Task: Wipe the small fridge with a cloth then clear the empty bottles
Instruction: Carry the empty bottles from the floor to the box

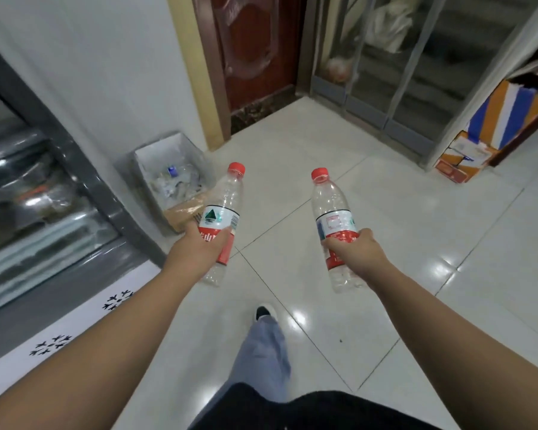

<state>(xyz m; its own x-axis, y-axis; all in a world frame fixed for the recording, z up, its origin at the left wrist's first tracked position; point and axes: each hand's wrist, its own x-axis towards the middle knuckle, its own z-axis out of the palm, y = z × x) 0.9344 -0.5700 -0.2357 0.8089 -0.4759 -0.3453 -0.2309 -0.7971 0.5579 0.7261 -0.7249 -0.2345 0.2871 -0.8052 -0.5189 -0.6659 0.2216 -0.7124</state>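
The person carries one empty bottle [222, 218] in the left hand [199, 248] and another bottle [336, 225] in the right hand [354, 251], each grip clamped around the label, mid-frame. The box [174, 178] with discarded bottles waits at centre left, so clearing seems nearly finished; whether the wiping is done I cannot tell.

bare forearms [112, 346], pale blue trousers [261, 352], black-and-white shoe [264, 311]

1 head-worn view, forward and down, close over both outstretched arms and tiled floor [416, 243].
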